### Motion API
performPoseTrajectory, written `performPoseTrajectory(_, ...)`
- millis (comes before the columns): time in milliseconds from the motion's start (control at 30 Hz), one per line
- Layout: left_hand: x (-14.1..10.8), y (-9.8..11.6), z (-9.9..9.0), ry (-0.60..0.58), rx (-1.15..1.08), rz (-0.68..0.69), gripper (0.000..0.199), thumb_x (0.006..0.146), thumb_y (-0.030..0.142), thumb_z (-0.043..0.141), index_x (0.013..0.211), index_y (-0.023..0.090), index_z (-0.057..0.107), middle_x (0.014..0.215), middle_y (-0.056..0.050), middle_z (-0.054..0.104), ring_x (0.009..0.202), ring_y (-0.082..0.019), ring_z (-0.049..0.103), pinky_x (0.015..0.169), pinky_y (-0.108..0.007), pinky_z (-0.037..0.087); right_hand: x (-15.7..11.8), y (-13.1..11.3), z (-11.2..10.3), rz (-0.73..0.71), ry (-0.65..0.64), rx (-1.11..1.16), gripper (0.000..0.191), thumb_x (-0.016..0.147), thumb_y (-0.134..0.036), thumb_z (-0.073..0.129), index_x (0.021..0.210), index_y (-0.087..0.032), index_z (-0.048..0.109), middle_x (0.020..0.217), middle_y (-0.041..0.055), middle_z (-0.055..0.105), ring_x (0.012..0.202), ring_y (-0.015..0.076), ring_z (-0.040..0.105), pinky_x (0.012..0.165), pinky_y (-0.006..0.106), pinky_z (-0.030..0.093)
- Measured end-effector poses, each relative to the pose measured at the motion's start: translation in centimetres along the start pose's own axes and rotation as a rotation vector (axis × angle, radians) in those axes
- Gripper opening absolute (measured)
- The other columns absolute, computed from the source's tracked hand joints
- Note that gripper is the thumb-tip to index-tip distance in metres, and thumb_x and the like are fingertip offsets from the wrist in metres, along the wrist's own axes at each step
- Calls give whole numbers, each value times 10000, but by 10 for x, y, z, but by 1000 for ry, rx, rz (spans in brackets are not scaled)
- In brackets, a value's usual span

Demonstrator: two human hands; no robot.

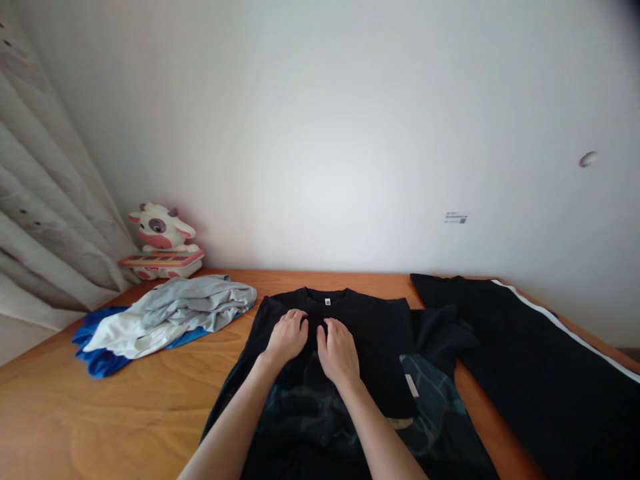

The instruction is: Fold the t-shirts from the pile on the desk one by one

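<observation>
From my remote seat I see both forearms reach in from the desk's near edge, slanting toward each other, with the hands side by side over the upper part of a black shirt. The shirt lies at the middle of the desk, its neckline just short of the back edge and its lower part running out of my view at the near edge.

My left hand is palm down, back of the hand up, knuckles softly bent, fingers close together and pointing to the back edge, thumb alongside. My right hand mirrors it a little nearer me, fingers together and curled down to the cloth, thumb set slightly apart from them. The hands are near each other with a narrow gap between; I cannot tell whether either one pinches any fabric. Both wrists look nearly straight.

Beyond the fingertips, a small white label sits inside the collar. Black trousers with a white stripe lie along the right edge. Toward the back left corner are a loose clothes pile and a cow toy.
</observation>
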State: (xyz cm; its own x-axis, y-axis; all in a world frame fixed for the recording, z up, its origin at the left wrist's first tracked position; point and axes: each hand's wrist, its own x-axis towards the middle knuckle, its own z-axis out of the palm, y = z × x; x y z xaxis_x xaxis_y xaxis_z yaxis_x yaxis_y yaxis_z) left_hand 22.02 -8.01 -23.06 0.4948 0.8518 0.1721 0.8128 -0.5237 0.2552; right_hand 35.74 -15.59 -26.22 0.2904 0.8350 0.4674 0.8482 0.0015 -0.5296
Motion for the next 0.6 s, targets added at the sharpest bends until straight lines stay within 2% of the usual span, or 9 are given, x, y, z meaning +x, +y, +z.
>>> performPoseTrajectory(100, -7, 13, 14, 41, 71, 9, 449, 1009, 216, 398, 1403, 179, 609, 1523, -143, 544, 1437, -319, 470, 1198, -531, 348, -1, 0, 3, 27, 0, -1, 351, 983, -200, 434, 1244, -113, 652, 1283, 196, 686, 1277, 299, 593, 1112, 455, 437)
performPoseTrajectory(200, -15, 13, 19, 36, 164, 47, 485, 1022, 250, 396, 1482, 205, 542, 1585, -129, 462, 1489, -313, 397, 1213, -539, 318, 0, 0, 3, 55, -11, 15, 346, 959, -171, 450, 1232, -127, 659, 1291, 173, 689, 1285, 287, 591, 1111, 435, 442)
performPoseTrajectory(267, -16, 11, 18, 15, 200, 50, 497, 1027, 280, 398, 1505, 208, 516, 1601, -136, 429, 1496, -316, 384, 1208, -546, 321, 5, 2, -2, 73, -30, 31, 308, 952, -187, 475, 1173, -155, 686, 1227, 138, 723, 1217, 265, 640, 1060, 394, 487)
performPoseTrajectory(333, -16, 10, 17, 11, 218, 47, 505, 1028, 303, 403, 1516, 213, 502, 1606, -141, 413, 1499, -322, 374, 1204, -558, 320, 12, 9, -13, 80, -67, 46, 233, 938, -219, 518, 1049, -202, 722, 1079, 82, 769, 1067, 224, 709, 952, 324, 544)
performPoseTrajectory(400, -15, 10, 16, 18, 216, 54, 505, 1030, 314, 405, 1514, 216, 505, 1606, -141, 412, 1501, -323, 369, 1204, -557, 320, 20, 25, -34, 88, -99, 43, 184, 925, -261, 549, 937, -241, 732, 939, 34, 779, 918, 189, 738, 839, 272, 566)
performPoseTrajectory(467, -14, 10, 16, 23, 199, 56, 501, 1032, 320, 404, 1510, 217, 512, 1607, -139, 411, 1504, -320, 366, 1207, -553, 314, 26, 48, -65, 125, -90, -4, 205, 932, -294, 528, 945, -247, 727, 929, 45, 770, 893, 201, 736, 812, 298, 566)
performPoseTrajectory(533, -14, 10, 17, 20, 173, 43, 499, 1032, 322, 406, 1508, 221, 514, 1610, -135, 409, 1504, -319, 367, 1210, -556, 306, 29, 79, -103, 170, -51, -98, 243, 923, -294, 508, 1009, -219, 722, 1057, 123, 740, 1030, 282, 701, 916, 423, 535)
performPoseTrajectory(600, -14, 10, 17, 17, 143, 24, 497, 1031, 322, 409, 1504, 221, 520, 1609, -135, 410, 1504, -318, 367, 1214, -561, 295, 28, 112, -142, 250, -1, -237, 314, 896, -320, 522, 1081, -157, 717, 1203, 246, 661, 1151, 424, 620, 948, 610, 470)
